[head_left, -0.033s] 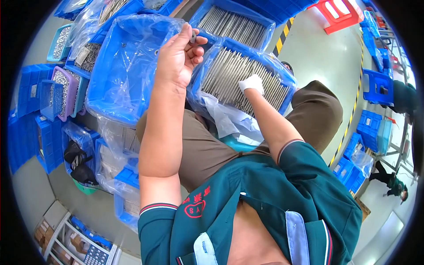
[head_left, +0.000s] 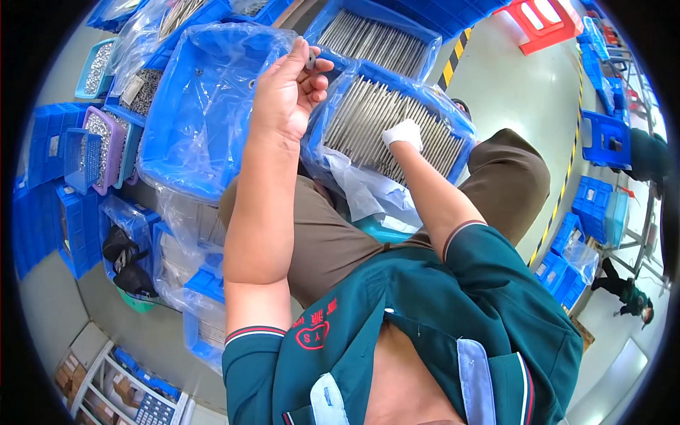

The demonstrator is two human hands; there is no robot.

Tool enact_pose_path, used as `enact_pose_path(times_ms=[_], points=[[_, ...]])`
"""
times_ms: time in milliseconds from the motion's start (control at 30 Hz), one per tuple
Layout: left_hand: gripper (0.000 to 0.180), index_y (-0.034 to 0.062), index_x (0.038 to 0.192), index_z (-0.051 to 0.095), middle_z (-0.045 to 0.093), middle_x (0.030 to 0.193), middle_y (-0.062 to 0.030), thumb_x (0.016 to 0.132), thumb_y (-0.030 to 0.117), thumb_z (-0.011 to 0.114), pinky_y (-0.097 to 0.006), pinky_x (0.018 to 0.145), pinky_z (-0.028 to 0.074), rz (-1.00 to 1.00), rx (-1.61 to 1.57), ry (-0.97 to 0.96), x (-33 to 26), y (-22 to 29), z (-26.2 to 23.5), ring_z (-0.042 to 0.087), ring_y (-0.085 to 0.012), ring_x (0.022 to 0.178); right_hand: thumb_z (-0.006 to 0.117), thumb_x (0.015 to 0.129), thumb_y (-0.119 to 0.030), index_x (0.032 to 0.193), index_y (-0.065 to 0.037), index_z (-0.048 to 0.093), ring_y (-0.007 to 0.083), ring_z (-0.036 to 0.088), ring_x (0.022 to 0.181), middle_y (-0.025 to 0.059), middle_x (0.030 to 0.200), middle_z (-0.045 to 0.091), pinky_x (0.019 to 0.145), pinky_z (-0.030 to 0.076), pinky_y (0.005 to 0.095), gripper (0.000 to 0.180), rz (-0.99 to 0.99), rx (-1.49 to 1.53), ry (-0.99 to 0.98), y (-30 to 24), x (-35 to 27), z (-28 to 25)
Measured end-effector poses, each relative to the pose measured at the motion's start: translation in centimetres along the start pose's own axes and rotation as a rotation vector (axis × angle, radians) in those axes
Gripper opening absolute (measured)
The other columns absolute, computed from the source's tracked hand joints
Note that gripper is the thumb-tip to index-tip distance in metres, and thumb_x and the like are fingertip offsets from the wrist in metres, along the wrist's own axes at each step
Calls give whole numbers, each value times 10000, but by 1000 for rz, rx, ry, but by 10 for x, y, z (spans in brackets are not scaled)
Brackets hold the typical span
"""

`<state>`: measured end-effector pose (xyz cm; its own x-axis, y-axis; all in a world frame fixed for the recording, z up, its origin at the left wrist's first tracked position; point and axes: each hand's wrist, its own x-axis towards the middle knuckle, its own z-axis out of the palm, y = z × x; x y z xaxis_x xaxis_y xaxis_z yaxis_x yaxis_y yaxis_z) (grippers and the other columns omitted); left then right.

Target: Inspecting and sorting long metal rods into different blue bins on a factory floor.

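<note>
My left hand (head_left: 289, 92) is raised over my lap and pinches a small grey metal part (head_left: 310, 59) between thumb and fingertips. Just beyond it sits a blue bin lined with clear plastic (head_left: 185, 152), which looks nearly empty. My right hand (head_left: 404, 133), in a white glove, rests on a dense layer of long metal rods (head_left: 368, 117) in a second plastic-lined blue bin (head_left: 460, 159); its fingers are curled down onto the rods, and whether they grip one is hidden.
Another blue bin of rods (head_left: 375, 35) lies farther off. Small bins of metal parts (head_left: 99, 138) and stacked blue crates (head_left: 78, 227) crowd the left. A red stool (head_left: 542, 20), blue crates (head_left: 602, 134) and another person (head_left: 627, 297) are to the right.
</note>
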<state>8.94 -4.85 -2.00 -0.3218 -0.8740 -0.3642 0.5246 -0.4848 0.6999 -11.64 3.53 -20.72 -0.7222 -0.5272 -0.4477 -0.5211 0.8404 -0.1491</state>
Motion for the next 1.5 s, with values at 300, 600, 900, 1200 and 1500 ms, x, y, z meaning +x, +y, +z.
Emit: enact_pose_path(times_ms=[300, 600, 900, 1200, 1500], points=[[290, 36, 920, 578, 628, 761, -96, 863, 313, 643, -230, 487, 431, -14, -70, 11, -4, 10, -8, 555, -125, 572, 690, 690, -273, 1051, -46, 658, 264, 606, 1064, 157, 1114, 632, 871, 497, 335, 427, 251, -11, 50, -22, 23, 13], [272, 32, 919, 574, 628, 763, -103, 871, 293, 632, -234, 487, 437, -18, -105, -8, -4, 17, -15, 558, -132, 571, 714, 699, -229, 1000, -56, 673, 255, 632, 1013, 131, 1074, 645, 817, 527, 336, 348, 179, -33, 64, -27, 18, 7], [243, 32, 904, 573, 623, 744, -107, 884, 271, 612, -221, 464, 446, -17, -169, -29, -1, 16, -11, 560, -132, 556, 519, 857, -146, 975, -72, 675, 276, 666, 899, 130, 986, 669, 729, 541, 380, 210, 230, -79, 241, -16, 41, 21], [240, 30, 890, 579, 622, 739, -109, 883, 268, 609, -223, 459, 446, 21, -147, -22, -1, 19, -8, 559, -132, 554, 556, 787, -193, 1005, -31, 652, 306, 631, 1005, 186, 1050, 648, 846, 500, 393, 289, 82, 23, 84, -2, 34, 11], [245, 32, 895, 583, 622, 743, -108, 875, 273, 618, -245, 468, 438, -19, -120, 12, 3, 13, -5, 556, -146, 561, 643, 733, -210, 995, -47, 673, 261, 630, 1018, 140, 1056, 657, 856, 502, 348, 310, 91, -2, 31, -14, 29, 8]])
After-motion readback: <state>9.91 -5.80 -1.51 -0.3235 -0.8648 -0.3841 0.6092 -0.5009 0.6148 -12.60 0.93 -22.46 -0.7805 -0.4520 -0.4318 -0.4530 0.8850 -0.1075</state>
